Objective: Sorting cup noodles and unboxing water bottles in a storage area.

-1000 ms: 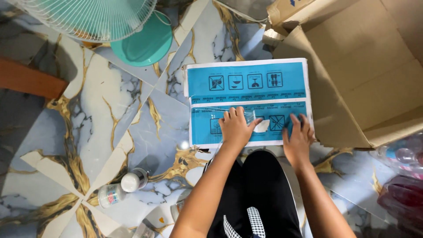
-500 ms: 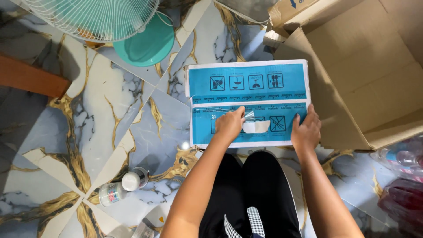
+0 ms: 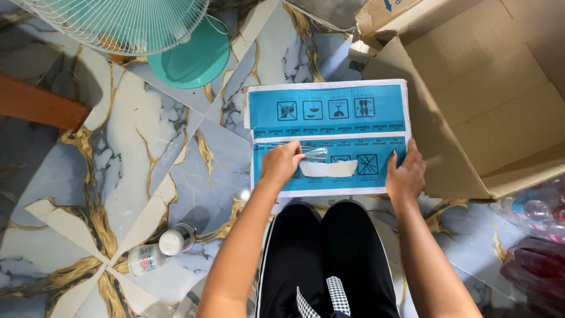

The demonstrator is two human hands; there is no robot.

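Left hand (image 3: 281, 165) pinches clear tape (image 3: 312, 152) on the blue box (image 3: 329, 126); right hand (image 3: 405, 172), open, presses that box's right edge.

On a marbled floor (image 3: 147, 176) lies a blue-and-white printed box (image 3: 327, 112). The left hand (image 3: 281, 165) pinches what looks like clear tape (image 3: 315, 152) on it; the right hand (image 3: 405, 174) presses its edge beside a cardboard carton (image 3: 471, 106).
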